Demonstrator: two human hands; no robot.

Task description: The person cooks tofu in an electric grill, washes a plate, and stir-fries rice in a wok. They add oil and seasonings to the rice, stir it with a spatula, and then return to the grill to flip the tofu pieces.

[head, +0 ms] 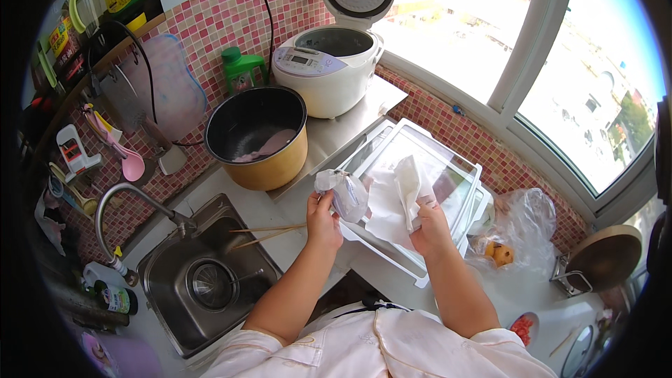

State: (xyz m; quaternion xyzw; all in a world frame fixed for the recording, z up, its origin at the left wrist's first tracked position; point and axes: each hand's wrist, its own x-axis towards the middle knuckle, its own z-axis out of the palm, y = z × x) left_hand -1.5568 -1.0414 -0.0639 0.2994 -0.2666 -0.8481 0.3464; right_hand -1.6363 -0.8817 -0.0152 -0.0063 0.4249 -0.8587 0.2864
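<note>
Pinched in my left hand (324, 220) is a crumpled clear plastic bag (350, 197) with printing on it. White paper sheets (388, 210), probably paper towels, hang from the fingers of my right hand (432, 227); one part of them is folded upright. Both hands are held above white-framed glass shelves (455, 189) stacked on the counter. Left of the bag stands a rice cooker's inner pot (268, 170), gold outside and black inside. A pinkish cloth-like thing (273, 144) lies at its bottom.
A white rice cooker (328, 81) stands behind the pot with its lid raised. Chopsticks (268, 230) stick out over the rim of the steel sink (170, 294). To the right are a plastic bag (525, 226) with yellowish fruit, a round wooden board (604, 257) and a dish of red pieces (523, 329).
</note>
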